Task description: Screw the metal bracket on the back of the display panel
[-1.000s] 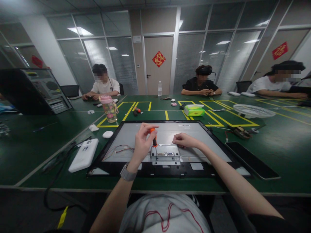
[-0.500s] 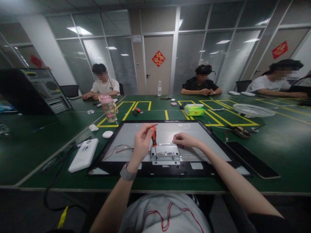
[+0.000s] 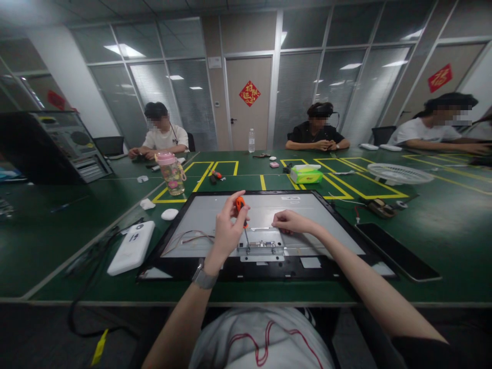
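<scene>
My left hand (image 3: 227, 225) grips an orange and black screwdriver (image 3: 240, 204) by its handle. The shaft slants down to the front edge of a metal bracket (image 3: 269, 237) with connector ports. That bracket sits on a grey monitor panel (image 3: 200, 209) with a black frame, lying flat in front of me. At the bracket's back right corner my right hand (image 3: 288, 221) rests with fingers curled together; what its fingertips hold, if anything, is hidden. Thin wires (image 3: 188, 234) run over the panel's left part.
A white power bank (image 3: 131, 248) lies left of the panel, a black phone (image 3: 397, 251) right. Beyond are a pink-lidded bottle (image 3: 171, 177), a green tissue pack (image 3: 306, 175), a white fan grille (image 3: 400, 174) and a computer case (image 3: 46, 146). Several people sit across the green table (image 3: 246, 294).
My left hand's fingers have shifted on the screwdriver, and its handle now leans a little more to the left. My right hand stays in place.
</scene>
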The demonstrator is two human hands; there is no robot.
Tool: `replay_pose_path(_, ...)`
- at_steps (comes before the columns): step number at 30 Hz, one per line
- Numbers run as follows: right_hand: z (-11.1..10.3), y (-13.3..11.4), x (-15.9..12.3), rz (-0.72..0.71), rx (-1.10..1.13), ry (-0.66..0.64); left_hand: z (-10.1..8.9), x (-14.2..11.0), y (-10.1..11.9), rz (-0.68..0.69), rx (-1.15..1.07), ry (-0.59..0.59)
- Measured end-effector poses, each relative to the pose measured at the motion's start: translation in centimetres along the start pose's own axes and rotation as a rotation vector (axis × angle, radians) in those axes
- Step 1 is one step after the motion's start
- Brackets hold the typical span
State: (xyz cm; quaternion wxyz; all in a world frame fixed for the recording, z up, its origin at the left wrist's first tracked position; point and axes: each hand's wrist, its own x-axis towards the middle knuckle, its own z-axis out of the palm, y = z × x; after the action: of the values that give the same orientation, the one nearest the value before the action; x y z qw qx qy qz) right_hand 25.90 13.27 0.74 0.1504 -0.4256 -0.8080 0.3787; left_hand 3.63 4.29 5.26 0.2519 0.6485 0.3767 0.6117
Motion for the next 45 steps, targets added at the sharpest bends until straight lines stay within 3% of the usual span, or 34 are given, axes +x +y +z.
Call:
replay_pose_path(3, 0.0, -0.2, -0.1, 0.014, -0.005, 0.001, 0.1, 0.0, 0.1, 0.0, -0.097, 0.022)
replay_pose_path(9, -0.1, -0.6, -0.2, 0.009, -0.003, -0.004, 0.6, 0.0, 0.1, -0.092, -0.223, -0.118)
replay_pose_path(15, -0.1, -0.6, -0.2, -0.008, -0.004, -0.007, 0.9, -0.2, -0.1, -0.106, -0.257, -0.145)
replay_pose_path(38, 0.0, -0.4, -0.1, -0.016, -0.006, -0.009, 1.2, -0.5, -0.6, -0.072, -0.171, -0.196)
replay_pose_path(45, -0.1, -0.5, -0.1, -0.011, -0.015, -0.004, 1.0, -0.6, -0.2, 0.018, -0.144, -0.295)
